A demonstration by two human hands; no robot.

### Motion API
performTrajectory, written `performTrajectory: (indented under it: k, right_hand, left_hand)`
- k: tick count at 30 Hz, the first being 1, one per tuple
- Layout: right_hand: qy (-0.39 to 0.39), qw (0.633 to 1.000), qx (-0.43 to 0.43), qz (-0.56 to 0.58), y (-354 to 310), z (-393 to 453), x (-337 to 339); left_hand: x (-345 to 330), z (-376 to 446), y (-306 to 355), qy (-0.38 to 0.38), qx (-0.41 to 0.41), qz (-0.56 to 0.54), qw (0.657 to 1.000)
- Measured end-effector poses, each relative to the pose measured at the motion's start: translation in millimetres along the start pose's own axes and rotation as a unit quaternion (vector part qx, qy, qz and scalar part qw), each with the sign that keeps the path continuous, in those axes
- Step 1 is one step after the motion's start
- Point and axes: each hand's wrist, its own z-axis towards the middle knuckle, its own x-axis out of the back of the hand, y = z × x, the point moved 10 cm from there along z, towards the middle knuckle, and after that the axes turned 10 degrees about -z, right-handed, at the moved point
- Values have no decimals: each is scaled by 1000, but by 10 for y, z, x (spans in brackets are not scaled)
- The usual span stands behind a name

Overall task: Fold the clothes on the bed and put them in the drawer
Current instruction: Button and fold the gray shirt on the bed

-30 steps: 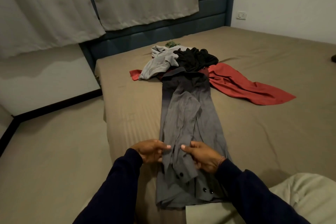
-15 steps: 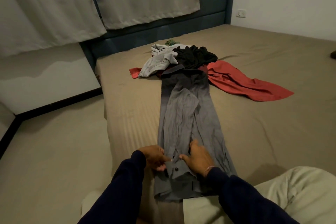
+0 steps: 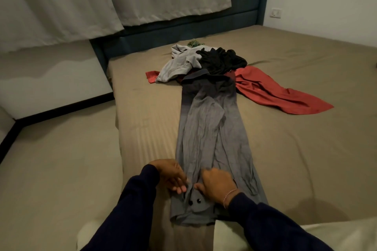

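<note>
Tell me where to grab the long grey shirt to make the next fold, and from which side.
Probably the near hem of the grey shirt, one corner in each hand, coming from the bed edge where the left hand and right hand rest. It lies flat in a narrow lengthwise strip, so lifting that end folds it toward the collar.

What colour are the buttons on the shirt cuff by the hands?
Black: two round buttons on the grey shirt's cuff, seen in the head view.

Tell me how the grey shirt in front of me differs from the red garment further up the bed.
The grey shirt is laid out long and narrow; the red garment sprawls crumpled. Both hands, left hand and right hand, rest on the grey shirt; nothing touches the red garment. Both lie on the bed.
</note>
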Motion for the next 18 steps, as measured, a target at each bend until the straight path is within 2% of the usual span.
performTrajectory:
  k: [3,6,8,10,12,15,18]
  right_hand:
    - [0,1000,13,-17,-33,15,38]
    - [-40,988,-29,146,194,13,-23]
    - [11,972,-115,203,582,-30,75]
    - [48,962,-231,141,1044,-172,149]
    - [-2,939,-315,137,1354,-325,73]
    - [-55,907,-341,241,1491,-385,-143]
    - [-87,863,-342,362,1539,-410,-296]
  left_hand:
    - [15,-39,70,28,4,54,998]
    - [121,-105,142,114,11,128,985]
    - [281,-157,203,215,8,173,961]
    - [337,-220,222,300,4,192,934]
    - [254,-237,202,342,6,178,922]
    - [97,-233,169,355,5,152,922]
    - [-1,-131,76,293,-47,24,955]
